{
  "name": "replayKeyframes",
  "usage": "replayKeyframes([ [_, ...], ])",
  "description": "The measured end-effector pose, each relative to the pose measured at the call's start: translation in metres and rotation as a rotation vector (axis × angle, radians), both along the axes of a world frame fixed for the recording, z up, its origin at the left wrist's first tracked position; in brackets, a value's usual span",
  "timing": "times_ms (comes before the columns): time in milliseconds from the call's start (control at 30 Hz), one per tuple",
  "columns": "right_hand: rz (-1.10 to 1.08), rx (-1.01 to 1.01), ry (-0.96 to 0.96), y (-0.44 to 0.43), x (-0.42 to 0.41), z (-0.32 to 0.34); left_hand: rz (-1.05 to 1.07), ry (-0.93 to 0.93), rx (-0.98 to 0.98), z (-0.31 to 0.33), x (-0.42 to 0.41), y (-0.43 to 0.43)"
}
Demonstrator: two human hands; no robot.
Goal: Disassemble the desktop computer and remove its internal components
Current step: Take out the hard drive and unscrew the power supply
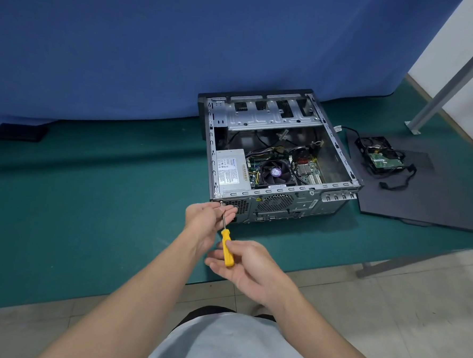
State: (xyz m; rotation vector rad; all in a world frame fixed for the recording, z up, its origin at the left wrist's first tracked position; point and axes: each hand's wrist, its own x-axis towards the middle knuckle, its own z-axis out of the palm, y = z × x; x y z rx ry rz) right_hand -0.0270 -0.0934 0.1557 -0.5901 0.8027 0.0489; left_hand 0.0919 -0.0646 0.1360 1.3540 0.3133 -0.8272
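Note:
An open desktop case (277,200) lies on a green mat (89,211), its rear panel facing me. Inside it I see a silver power supply (231,169), a black CPU fan (275,172) and the motherboard (308,166). A yellow-handled screwdriver (228,247) points its tip at the case's near left rear corner, by the power supply. My right hand (248,265) grips the yellow handle. My left hand (210,218) pinches the metal shaft close to the tip.
The removed black side panel (427,201) lies on the mat to the right of the case, with a hard drive (380,157) and loose black cables on it. A blue cloth (154,49) hangs behind. A grey metal leg (454,78) slants at the right. Tiled floor lies in front.

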Motion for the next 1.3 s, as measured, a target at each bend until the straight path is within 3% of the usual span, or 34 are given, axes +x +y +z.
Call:
replayKeyframes([
  [167, 0.050, -0.342, 0.147, 0.0070, 0.0061, -0.0037, 0.024, -0.040, 0.056, -0.0005, -0.0042, 0.0000],
  [233, 0.042, -0.378, 0.170, 0.0086, 0.0071, -0.0058, 0.039, -0.068, 0.100, 0.0001, -0.0050, -0.0030],
  [400, 0.027, -0.042, -0.017, 0.0040, 0.0028, -0.0020, 0.023, -0.011, 0.006, 0.0021, -0.0040, -0.0042],
  [633, 0.035, -0.344, 0.178, 0.0078, 0.0076, -0.0071, 0.054, -0.071, 0.126, -0.0011, -0.0008, -0.0040],
  [800, 0.036, -0.065, 0.055, 0.0015, 0.0025, -0.0012, 0.043, -0.020, 0.025, -0.0008, -0.0011, -0.0020],
  [1033, 0.040, -0.361, 0.208, 0.0062, 0.0064, -0.0062, 0.055, -0.052, 0.082, -0.0026, -0.0026, -0.0016],
  [1200, -0.003, -0.121, 0.077, 0.0015, 0.0038, -0.0021, 0.061, -0.015, 0.027, -0.0003, -0.0030, -0.0062],
  [1300, 0.026, -0.164, 0.074, -0.0002, 0.0033, -0.0032, 0.066, 0.012, -0.016, -0.0031, -0.0037, -0.0041],
])
